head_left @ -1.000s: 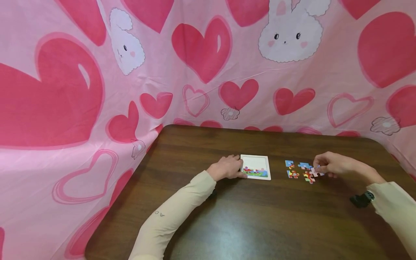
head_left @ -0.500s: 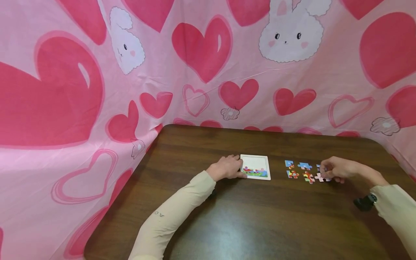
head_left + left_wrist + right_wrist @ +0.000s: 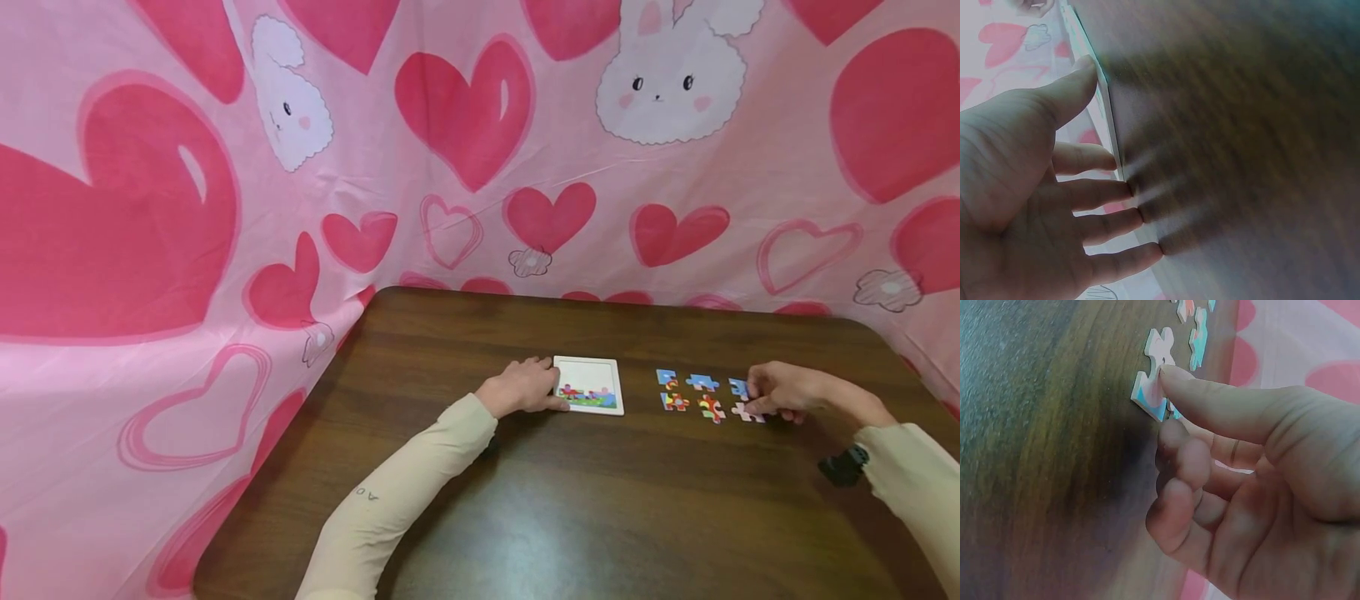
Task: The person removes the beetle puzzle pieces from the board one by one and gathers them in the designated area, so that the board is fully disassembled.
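Observation:
My left hand (image 3: 522,387) lies at the left side of a white puzzle tray (image 3: 619,392), fingers straight. Its thumb touches the tray's edge in the left wrist view, and the fingertips rest on the table. Along the tray's lower part shows a strip of colourful picture; the upper part is plain white. At the right end of the loose pieces, my right hand (image 3: 787,390) holds a pink puzzle piece (image 3: 748,412) at the table, its thumb tip on the piece and the other fingers curled. A blue puzzle piece (image 3: 737,387) sits just behind it, partly hidden by the fingers.
Other puzzle pieces lie left of the right hand: a blue one (image 3: 702,382), a blue-cornered one (image 3: 667,379), a red one (image 3: 674,402) and a red-yellow one (image 3: 711,408). The brown wooden table (image 3: 600,500) ends at a pink heart-print cloth (image 3: 465,217).
My right hand has moved right with the pink piece, away from the red-yellow piece. The blue piece behind it has come into view. My left hand and the tray stay put.

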Motion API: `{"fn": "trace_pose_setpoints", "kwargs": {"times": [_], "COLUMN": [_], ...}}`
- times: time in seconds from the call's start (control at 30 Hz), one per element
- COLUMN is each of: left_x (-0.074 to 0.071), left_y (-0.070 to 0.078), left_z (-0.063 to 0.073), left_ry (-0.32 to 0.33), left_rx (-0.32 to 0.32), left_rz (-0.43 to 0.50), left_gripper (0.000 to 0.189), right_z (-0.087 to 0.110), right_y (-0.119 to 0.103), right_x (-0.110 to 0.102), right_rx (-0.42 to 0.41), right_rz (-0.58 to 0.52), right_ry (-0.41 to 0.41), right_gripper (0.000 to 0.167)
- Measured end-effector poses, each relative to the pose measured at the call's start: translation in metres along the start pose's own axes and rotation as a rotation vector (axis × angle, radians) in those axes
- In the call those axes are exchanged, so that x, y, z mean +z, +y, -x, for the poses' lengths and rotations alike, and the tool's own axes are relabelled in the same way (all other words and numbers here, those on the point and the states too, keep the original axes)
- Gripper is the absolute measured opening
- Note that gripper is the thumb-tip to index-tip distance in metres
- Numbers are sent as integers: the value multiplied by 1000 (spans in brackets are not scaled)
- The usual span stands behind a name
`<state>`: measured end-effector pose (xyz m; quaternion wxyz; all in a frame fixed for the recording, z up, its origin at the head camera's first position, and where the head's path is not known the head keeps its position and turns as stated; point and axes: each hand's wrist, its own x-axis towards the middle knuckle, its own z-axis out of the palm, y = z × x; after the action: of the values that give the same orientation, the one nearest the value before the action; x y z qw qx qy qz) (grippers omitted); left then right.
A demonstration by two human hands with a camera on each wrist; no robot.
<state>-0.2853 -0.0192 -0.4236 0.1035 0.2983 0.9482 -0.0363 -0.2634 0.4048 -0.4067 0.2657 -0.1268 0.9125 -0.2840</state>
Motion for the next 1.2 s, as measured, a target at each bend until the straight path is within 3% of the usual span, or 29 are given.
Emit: {"fn": "trace_pose_setpoints", "kwargs": {"times": [0.13, 0.4, 0.77, 1.2], "left_x": [-2, -1, 0, -3], "left_y": [0, 1, -1, 1], "left_z": [1, 1, -2, 2], "left_ry": [1, -2, -8, -4], "left_rx": [-4, 1, -5, -3], "left_rz": [-7, -9, -6, 0], "left_gripper": [60, 61, 64, 60], "right_z": [-1, -7, -20, -38], "right_y": [-6, -24, -52, -85], "right_x": [-1, 1, 15, 34], "right_rx": [-9, -170, -137, -203], "right_rz": [26, 65, 79, 192], "right_ry": [-6, -28, 75, 189], "right_gripper": [27, 21, 21, 14]}}
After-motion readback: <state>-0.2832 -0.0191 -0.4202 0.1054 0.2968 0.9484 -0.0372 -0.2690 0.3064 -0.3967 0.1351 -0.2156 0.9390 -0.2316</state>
